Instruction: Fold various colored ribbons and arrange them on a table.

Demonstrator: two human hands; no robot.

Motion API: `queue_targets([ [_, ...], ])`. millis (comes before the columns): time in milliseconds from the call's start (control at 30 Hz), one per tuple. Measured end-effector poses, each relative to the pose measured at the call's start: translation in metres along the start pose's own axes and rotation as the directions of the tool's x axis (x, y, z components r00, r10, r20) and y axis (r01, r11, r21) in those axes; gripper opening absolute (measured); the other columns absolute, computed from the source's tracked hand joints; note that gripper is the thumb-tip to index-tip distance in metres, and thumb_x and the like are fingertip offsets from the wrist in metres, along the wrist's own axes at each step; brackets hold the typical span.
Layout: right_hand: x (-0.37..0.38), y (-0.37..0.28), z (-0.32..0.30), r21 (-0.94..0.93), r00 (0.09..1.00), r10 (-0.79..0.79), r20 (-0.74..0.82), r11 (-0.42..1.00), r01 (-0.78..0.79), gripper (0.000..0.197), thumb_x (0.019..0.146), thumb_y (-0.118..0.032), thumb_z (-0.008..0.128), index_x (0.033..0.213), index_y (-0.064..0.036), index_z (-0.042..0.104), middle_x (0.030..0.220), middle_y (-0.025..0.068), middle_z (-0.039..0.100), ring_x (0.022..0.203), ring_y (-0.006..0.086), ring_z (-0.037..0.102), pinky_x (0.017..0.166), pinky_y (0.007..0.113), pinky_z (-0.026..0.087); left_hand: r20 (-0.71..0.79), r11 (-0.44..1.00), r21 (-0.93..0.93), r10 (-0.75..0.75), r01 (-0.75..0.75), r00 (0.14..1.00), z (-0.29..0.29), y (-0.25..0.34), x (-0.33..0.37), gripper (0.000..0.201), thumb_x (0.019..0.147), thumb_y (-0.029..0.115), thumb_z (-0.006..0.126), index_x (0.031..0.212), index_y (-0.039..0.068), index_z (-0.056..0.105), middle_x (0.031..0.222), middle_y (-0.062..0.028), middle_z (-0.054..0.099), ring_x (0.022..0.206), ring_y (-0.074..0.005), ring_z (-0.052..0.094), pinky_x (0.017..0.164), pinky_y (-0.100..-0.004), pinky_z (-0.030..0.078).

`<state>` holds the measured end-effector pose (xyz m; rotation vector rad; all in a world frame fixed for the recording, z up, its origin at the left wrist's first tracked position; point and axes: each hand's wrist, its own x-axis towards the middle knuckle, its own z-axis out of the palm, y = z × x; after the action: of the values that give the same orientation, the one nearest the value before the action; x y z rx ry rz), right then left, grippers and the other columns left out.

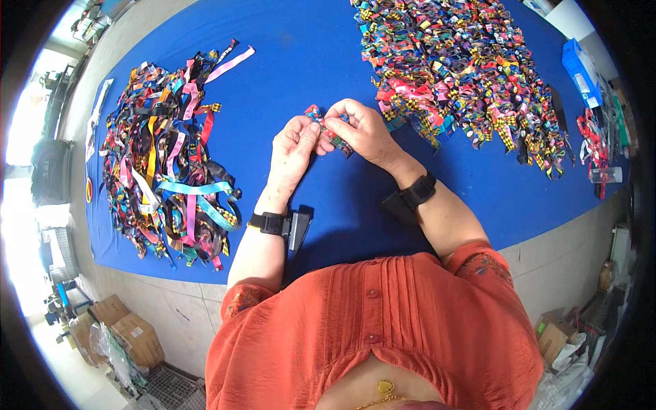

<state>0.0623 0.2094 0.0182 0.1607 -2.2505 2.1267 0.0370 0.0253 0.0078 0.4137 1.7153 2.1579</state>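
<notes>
Over the middle of the cloth, my left hand [292, 145] and my right hand [367, 132] meet, both closed in a pinch. Between them is a short printed ribbon [313, 111], red with blue and green. One end sticks up past the left fingers, and another part hangs below the right ones. The fingers hide most of it, so I cannot tell whether it is folded or looped. To the left lies a heap of loose ribbon strips [167, 160] in many colours and patterns. Dense rows of looped ribbons [458, 68] spread out at the far right.
A blue cloth [280, 48] covers the table. At its right edge sit a blue bin [581, 72], a red bundle of ribbons [596, 143] and a clear cylinder [606, 175]. Cardboard boxes [137, 339] stand on the floor at lower left.
</notes>
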Motion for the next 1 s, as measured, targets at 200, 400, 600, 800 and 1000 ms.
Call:
queue_targets([
  [200, 0.002, 0.006, 0.000, 0.081, 0.998, 0.064, 0.001, 0.995, -0.064, 0.012, 0.098, -0.014, 0.065, 0.101, -0.0023, 0.065, 0.080, 0.0018, 0.068, 0.065, 0.0033, 0.058, 0.055, 0.021, 0.045, -0.113, 0.965, 0.259, 0.060, -0.029, 0.992, 0.003, 0.003, 0.000, 0.014, 0.103, 0.012, 0.057, 0.104, -0.001, 0.062, 0.084, -0.0038, 0.068, 0.071, -0.0074, 0.059, 0.065, -0.0225, 0.049],
  [400, 0.002, 0.009, -0.002, 0.123, 0.997, 0.073, -0.032, 0.990, -0.069, 0.011, 0.098, -0.012, 0.065, 0.102, -0.0017, 0.065, 0.084, -0.0003, 0.068, 0.069, 0.0025, 0.059, 0.057, 0.020, 0.047, -0.046, 0.990, 0.107, -0.092, 0.097, 0.995, 0.000, 0.008, -0.002, 0.019, 0.104, 0.016, 0.057, 0.105, -0.002, 0.062, 0.079, -0.0072, 0.068, 0.063, -0.0102, 0.061, 0.060, -0.0224, 0.050],
  [600, 0.007, 0.028, 0.001, 0.176, 0.994, -0.036, -0.108, 0.983, 0.055, 0.011, 0.098, -0.011, 0.064, 0.102, -0.0009, 0.064, 0.082, 0.0013, 0.067, 0.065, 0.0040, 0.059, 0.056, 0.021, 0.048, 0.131, 0.978, -0.096, -0.170, 0.183, 0.977, -0.004, 0.012, -0.001, 0.028, 0.104, 0.015, 0.052, 0.123, -0.006, 0.050, 0.080, -0.0176, 0.070, 0.055, -0.0184, 0.066, 0.050, -0.0269, 0.053],
  [800, 0.004, 0.010, -0.004, 0.198, 0.982, 0.146, -0.117, 0.973, -0.121, 0.014, 0.096, -0.016, 0.066, 0.099, -0.0021, 0.063, 0.073, 0.0018, 0.065, 0.053, 0.0071, 0.058, 0.045, 0.024, 0.045, 0.212, 0.939, -0.076, -0.314, 0.336, 0.925, -0.006, 0.030, -0.003, 0.040, 0.103, 0.016, 0.050, 0.134, -0.007, 0.039, 0.083, -0.0225, 0.070, 0.053, -0.0249, 0.068, 0.050, -0.0305, 0.056],
  [1000, 0.003, 0.011, 0.008, -0.193, 0.997, 0.045, -0.060, 0.980, -0.056, 0.017, 0.094, -0.016, 0.072, 0.099, -0.0034, 0.062, 0.065, 0.0001, 0.060, 0.051, 0.0043, 0.053, 0.043, 0.023, 0.042, 0.100, 0.878, 0.022, -0.477, 0.478, 0.873, -0.019, 0.040, -0.004, 0.028, 0.096, 0.006, 0.050, 0.123, -0.002, 0.047, 0.072, -0.0202, 0.069, 0.046, -0.0241, 0.065, 0.044, -0.0274, 0.053],
])
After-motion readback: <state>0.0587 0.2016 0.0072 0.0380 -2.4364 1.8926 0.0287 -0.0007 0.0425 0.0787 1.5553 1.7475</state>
